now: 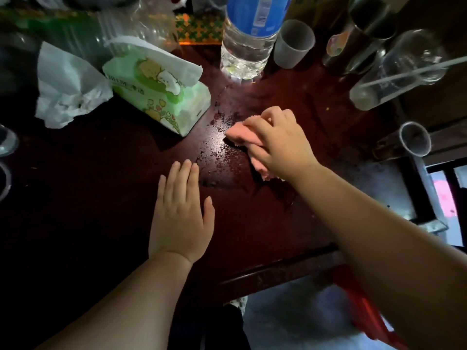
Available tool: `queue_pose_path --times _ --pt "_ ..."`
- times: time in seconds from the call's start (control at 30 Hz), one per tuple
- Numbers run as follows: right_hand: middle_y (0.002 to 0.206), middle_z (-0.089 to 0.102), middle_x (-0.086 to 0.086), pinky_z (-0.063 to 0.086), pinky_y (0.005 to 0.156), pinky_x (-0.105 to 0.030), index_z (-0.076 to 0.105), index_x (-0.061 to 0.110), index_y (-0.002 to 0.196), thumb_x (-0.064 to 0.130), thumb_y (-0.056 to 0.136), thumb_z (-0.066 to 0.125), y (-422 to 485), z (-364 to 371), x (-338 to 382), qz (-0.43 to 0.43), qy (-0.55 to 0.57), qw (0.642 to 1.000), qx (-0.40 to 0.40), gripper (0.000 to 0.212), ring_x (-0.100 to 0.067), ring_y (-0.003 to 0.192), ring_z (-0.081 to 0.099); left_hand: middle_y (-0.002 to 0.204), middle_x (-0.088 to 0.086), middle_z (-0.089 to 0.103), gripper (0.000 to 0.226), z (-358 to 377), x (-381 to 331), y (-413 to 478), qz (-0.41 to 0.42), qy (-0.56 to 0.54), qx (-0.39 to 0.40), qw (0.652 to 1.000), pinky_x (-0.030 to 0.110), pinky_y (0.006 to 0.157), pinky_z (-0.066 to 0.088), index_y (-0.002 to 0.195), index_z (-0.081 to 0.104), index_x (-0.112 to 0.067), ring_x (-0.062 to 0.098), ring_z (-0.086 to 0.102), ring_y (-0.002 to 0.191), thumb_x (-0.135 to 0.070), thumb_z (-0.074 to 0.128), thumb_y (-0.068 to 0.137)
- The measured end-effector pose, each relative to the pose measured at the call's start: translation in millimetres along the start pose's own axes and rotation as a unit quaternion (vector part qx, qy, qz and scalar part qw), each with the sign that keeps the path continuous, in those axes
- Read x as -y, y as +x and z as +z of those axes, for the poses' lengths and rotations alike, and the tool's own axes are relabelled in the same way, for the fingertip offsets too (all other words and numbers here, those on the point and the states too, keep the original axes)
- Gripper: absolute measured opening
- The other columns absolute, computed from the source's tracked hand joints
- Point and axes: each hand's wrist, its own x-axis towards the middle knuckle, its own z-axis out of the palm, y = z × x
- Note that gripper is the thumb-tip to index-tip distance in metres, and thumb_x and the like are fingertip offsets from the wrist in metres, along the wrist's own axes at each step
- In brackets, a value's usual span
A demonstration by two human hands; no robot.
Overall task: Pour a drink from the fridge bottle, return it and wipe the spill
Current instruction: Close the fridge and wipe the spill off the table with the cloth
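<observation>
The right hand (280, 145) grips a bunched pink cloth (240, 133) and presses it on the spill (222, 157) on the dark table (101, 198). The left hand (180, 213) lies flat with fingers straight, just near-left of the wet. The droplets reach far toward the bottle (245, 54), with a cup (293, 44) just right of it. A tissue pack (161, 97) sits left of the spill. A long far stroke could knock the bottle or cup. A leftward one could push water under the pack. Bunched so tight, the cloth may only smear.
</observation>
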Motion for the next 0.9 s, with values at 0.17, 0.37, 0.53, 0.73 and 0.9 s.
queue_pose_path --times 0.17,0.37,0.53,0.73,0.9 --pt "0.107 0.051 -0.012 0.037 0.069 -0.031 0.061 0.017 0.115 0.022 0.085 0.057 -5.9 -3.9 6.6 0.089 0.084 0.992 -0.036 0.03 -0.03 0.1 0.047 0.152 0.014 0.031 0.064 -2.6 -0.3 -0.1 -0.004 0.004 0.01 1.0 0.045 0.118 0.015 0.145 0.03 -0.001 0.027 0.021 0.144 -0.035 0.029 0.092" --pt "0.097 0.05 0.002 0.032 0.082 -0.007 0.067 0.024 0.107 0.018 0.087 0.053 -89.2 -41.1 -17.6 0.342 0.154 0.9 -0.219 0.026 -0.006 0.088 0.046 0.15 0.017 0.034 0.063 -2.0 -0.5 1.0 -0.001 0.005 0.004 1.0 0.045 0.119 0.014 0.144 0.033 0.0 0.031 0.024 0.143 -0.033 0.033 0.09" --pt "0.111 0.053 -0.005 0.045 0.096 -0.045 0.064 0.022 0.113 0.058 0.086 0.037 -119.2 -1.5 -25.8 0.52 0.173 0.806 -0.224 0.052 -0.028 0.105 0.054 0.15 0.018 0.033 0.064 -1.7 -0.9 1.2 0.0 -0.003 0.002 1.0 0.046 0.119 0.013 0.144 0.033 0.001 0.032 0.024 0.143 -0.033 0.033 0.089" --pt "0.133 0.043 -0.004 0.033 0.098 -0.046 0.052 0.029 0.132 0.033 0.094 0.044 -78.1 13.0 -1.4 0.587 0.099 0.767 -0.239 0.039 -0.027 0.118 0.038 0.149 0.019 0.034 0.064 -2.1 -1.1 1.7 0.0 -0.004 -0.002 1.0 0.046 0.118 0.013 0.143 0.034 0.002 0.033 0.024 0.142 -0.031 0.036 0.088" --pt "0.124 0.048 -0.006 0.039 0.087 -0.042 0.057 0.031 0.124 0.037 0.089 0.051 -2.6 18.8 2.1 0.483 0.072 0.848 -0.207 0.036 -0.029 0.108 0.043 0.15 0.017 0.033 0.065 -3.6 -1.8 1.1 -0.006 -0.005 0.006 1.0 0.045 0.118 0.013 0.144 0.032 0.001 0.031 0.023 0.143 -0.033 0.033 0.089"
